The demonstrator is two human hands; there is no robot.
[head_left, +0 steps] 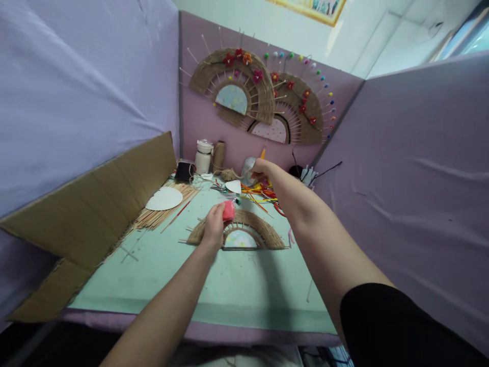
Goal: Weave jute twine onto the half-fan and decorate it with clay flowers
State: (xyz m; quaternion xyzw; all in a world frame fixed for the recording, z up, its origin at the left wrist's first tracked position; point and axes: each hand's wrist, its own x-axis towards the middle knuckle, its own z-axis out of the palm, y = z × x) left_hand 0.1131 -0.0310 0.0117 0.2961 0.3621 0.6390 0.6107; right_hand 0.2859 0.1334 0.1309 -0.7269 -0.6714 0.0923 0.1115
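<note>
My left hand (214,224) is closed around a small pink object (228,210), held just above the left top of a half-round woven jute fan piece (263,232) lying on the green table (237,285). My right hand (259,169) reaches far back over a pile of red, orange and yellow strips (263,194). Its fingers curl near a pale roll (247,169); whether they grip anything is hidden.
Two finished jute fans with flowers and beads (239,84) hang on the back panel. A white jar (204,155), a twine spool (219,155) and a black cup (185,171) stand behind. A white half-disc (165,199) lies on thin sticks (160,214). Cardboard (95,199) leans at left.
</note>
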